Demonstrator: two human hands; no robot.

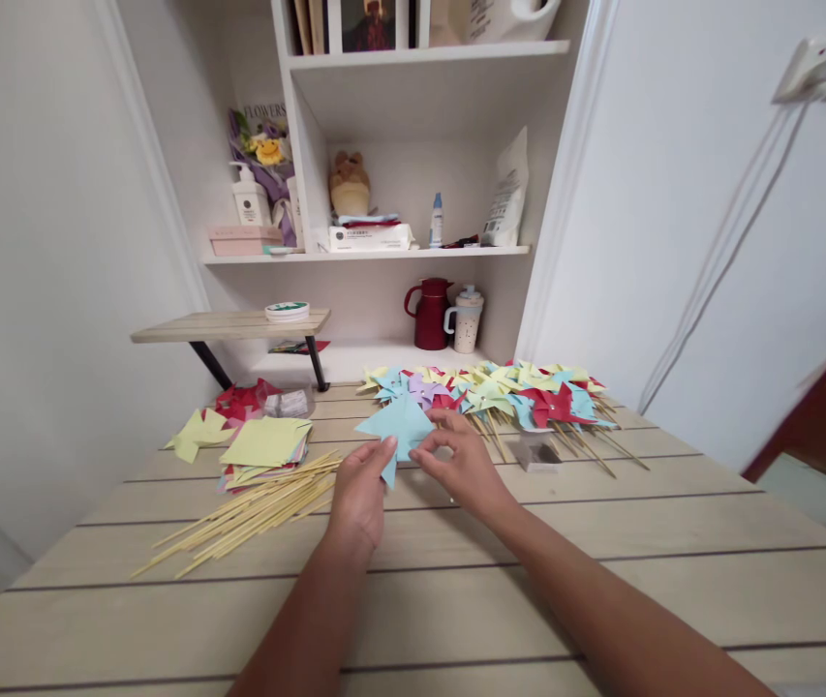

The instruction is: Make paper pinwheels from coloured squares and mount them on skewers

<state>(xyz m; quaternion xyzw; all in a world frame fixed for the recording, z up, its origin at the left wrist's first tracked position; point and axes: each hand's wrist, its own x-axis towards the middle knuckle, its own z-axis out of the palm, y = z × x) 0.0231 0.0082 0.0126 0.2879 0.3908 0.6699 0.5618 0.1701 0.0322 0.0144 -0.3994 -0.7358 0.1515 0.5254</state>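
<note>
A light blue piece of pinwheel paper (pixel 399 423), cut into pointed flaps, is held up above the middle of the table. My left hand (pixel 360 486) grips its lower left part, thumb on the near face. On the right edge, my right hand (pixel 459 459) pinches the paper between thumb and forefinger. Just behind the hands lies a heap of finished pinwheels (pixel 489 395) in blue, yellow, red and purple on sticks. To the left of my left hand are loose wooden sticks (pixel 260 513) and a stack of coloured paper squares (pixel 267 442).
A small clear box (pixel 537 453) stands right of my right hand. Red paper pieces (pixel 242 399) and a yellow cut paper (pixel 198 435) lie at the left. Behind are a small raised shelf (pixel 230 326), a dark red jug (pixel 432 315) and a speckled cup (pixel 466 321).
</note>
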